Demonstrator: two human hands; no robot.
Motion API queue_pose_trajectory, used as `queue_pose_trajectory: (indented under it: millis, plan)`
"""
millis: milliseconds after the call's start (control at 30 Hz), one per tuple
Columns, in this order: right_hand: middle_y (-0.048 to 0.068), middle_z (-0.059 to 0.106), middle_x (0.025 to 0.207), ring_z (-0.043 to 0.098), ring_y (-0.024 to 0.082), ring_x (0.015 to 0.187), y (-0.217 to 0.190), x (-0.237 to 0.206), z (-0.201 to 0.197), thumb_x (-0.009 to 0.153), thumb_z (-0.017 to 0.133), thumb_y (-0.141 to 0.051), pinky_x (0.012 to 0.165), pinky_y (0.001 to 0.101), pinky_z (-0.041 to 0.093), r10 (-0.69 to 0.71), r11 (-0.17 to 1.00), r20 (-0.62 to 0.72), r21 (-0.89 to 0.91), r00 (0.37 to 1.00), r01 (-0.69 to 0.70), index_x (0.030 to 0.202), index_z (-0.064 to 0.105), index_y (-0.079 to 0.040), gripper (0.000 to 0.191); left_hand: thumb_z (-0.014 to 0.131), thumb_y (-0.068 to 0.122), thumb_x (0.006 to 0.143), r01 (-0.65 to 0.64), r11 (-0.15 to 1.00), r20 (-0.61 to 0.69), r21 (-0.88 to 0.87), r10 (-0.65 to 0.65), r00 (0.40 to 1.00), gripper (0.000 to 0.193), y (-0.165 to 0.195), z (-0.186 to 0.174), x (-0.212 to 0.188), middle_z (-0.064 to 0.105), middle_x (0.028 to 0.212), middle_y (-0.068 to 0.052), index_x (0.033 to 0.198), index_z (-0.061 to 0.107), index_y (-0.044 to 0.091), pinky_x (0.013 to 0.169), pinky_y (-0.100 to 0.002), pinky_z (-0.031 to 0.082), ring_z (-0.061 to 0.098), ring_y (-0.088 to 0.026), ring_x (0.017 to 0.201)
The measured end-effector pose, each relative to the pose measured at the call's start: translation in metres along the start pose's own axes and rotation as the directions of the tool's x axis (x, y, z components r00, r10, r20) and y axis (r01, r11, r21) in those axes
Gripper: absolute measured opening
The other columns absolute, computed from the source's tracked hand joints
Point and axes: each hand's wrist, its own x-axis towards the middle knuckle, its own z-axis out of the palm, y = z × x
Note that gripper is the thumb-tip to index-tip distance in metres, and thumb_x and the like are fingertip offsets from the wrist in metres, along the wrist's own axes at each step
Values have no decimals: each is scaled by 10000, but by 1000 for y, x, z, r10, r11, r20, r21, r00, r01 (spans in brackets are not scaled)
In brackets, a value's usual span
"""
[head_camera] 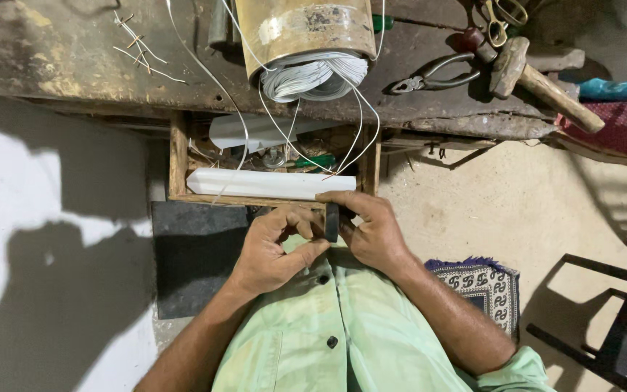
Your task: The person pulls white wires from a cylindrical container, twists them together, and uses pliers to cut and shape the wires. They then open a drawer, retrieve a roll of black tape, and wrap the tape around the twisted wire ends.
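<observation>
My right hand (370,231) grips a small black roll of tape (332,222), held on edge just below the open wooden drawer (177,156). My left hand (273,250) is beside it, thumb and fingertips pinching at the roll's left side. Both hands sit close over my light green shirt. A long white tube (259,184) lies across the front of the drawer, right above the hands. Thin white wires (361,120) run down from a coil (313,76) in a metal can on the bench into the drawer.
A worn workbench (74,54) spans the top, with black pliers (433,74), a wooden-handled hammer (546,80) and scissors (502,14). A dark slab (194,258) lies at left, a patterned mat (484,287) at right, a black chair (618,327) at far right.
</observation>
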Motion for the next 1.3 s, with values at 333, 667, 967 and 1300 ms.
queue_pose_trajectory:
  millis: [333,667,967,1300]
  plan:
    - [98,773,1090,704,121,1007,0,0,3,983,686,-18,898,289,591,227,939,132,233,965,-252,1209,702,-22,226,804,-17,884,-54,998,25,16,54,998,286,1,-2,-2,681,1045,-53,884,529,63,876,-278,554,651,-126,996]
    - [110,765,1056,759,212,967,-12,-6,2,875,685,96,840,314,591,-48,991,-57,-126,997,40,1216,704,-54,373,844,52,846,-65,976,-8,210,68,998,231,15,-2,1,718,1022,-75,980,659,13,811,-271,590,702,-132,905]
    - [108,719,1065,713,219,991,-20,-9,1,770,703,130,839,319,581,-139,983,-77,-132,987,128,1203,689,-69,477,833,34,868,18,999,-13,37,-17,1000,268,4,-2,-3,707,1036,-72,900,567,27,794,-250,563,635,-97,900]
    - [104,750,1036,741,209,963,-18,-11,6,819,693,135,838,320,589,-37,996,-52,-85,998,33,1193,708,-46,416,828,39,862,-32,993,-4,113,33,999,223,10,-2,-6,696,1040,-75,992,650,4,820,-259,597,688,-115,912]
